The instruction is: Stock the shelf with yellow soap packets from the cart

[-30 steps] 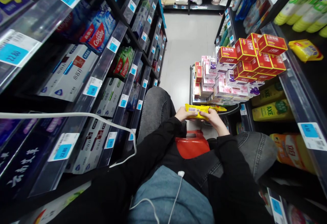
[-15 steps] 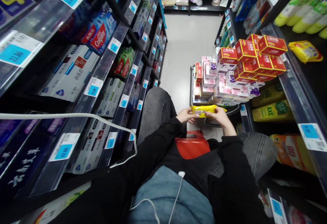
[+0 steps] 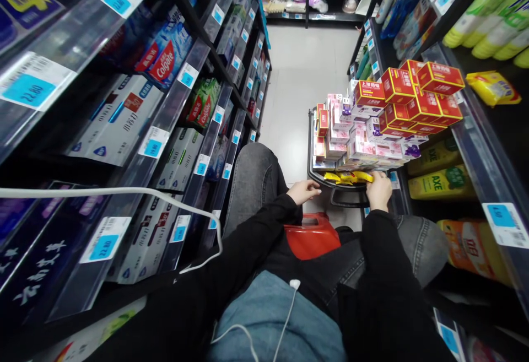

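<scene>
The R hand (image 3: 379, 190) has its fingers curled narrow, w/ thumb side against the right end of 1 yellow packet (image 3: 362, 177). It holds this packet by the end; how firmly, one cannot tell, since the fingertips are hidden. The packet lies low at the near edge of the black-rimmed cart (image 3: 309, 147), just in front of the stacked boxes. The L hand (image 3: 303, 191) is held in the air near the cart's near left corner, fingers loosely bent, half open.

Qty of each thing: beside the held packet, more yellow packets (image 3: 332, 177) lie in the same strip; they overlap, so exact no. is unclear. In the upper heap of the cart there are min. 8 red boxes (image 3: 441, 78), plus approx. 2 at the left side. The pink-and-white boxes (image 3: 359, 141) under them are many, too overlapped for a count. On the R-side shelves: 1 yellow-and-red packet (image 3: 494, 87) and, lower, 2 yellow AXE bottles (image 3: 433, 183). Btwn. the person's legs is 1 red plastic stool (image 3: 312, 238).
</scene>
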The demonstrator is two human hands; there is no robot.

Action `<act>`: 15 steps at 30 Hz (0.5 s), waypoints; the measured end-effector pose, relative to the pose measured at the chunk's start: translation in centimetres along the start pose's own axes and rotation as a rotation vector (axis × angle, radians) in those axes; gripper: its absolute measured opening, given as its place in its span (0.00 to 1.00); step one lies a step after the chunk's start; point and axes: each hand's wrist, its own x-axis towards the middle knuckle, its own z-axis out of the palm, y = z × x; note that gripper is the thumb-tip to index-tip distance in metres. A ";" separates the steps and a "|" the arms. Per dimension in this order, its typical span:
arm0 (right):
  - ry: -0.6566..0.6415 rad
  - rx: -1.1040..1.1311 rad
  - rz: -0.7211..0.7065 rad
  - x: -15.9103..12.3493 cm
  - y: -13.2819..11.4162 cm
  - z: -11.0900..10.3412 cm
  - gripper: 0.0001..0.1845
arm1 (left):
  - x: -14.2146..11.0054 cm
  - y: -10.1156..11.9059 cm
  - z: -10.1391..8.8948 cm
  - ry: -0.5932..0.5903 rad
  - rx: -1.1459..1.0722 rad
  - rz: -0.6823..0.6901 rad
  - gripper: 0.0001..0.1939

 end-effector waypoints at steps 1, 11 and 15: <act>0.002 -0.022 0.000 0.1 -0.2 0.6 0.18 | -0.1 0.0 -0.1 0.006 0.006 0.010 0.15; -0.172 -0.047 -0.196 1.3 -0.7 3.7 0.25 | -0.1 0.1 -0.1 -0.020 0.152 0.034 0.18; -0.237 -0.017 -0.182 1.9 -1.8 4.0 0.26 | 0.1 0.1 -0.3 -0.032 0.210 0.037 0.20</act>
